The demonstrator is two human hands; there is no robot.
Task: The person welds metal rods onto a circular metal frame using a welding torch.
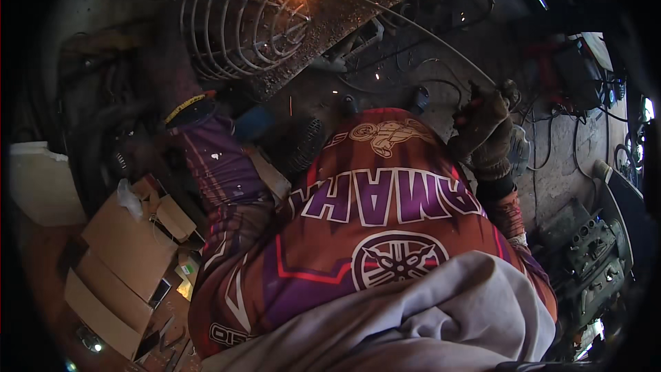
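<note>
A round cage of bent metal rods (241, 21) lies on its side at the top, against a rusty, grit-covered metal table (344, 24). At its right edge a bright welding spark glows. A long thin welding rod (413, 24) runs from near that spark down to my right hand (484, 127). The hand wears a worn work glove, and its fingers are closed round a dark electrode holder (509, 93). My left arm stretches up beside the cage. The left hand (172, 62) is in deep shadow there, its fingers too dark to make out.
Flattened cardboard boxes (127, 248) lie at the lower left. Cables (441, 83) loop over the floor beyond my lap. A red and black machine (575, 72) stands at the right, above a greasy engine-like metal block (592, 255). Sparks scatter along the table.
</note>
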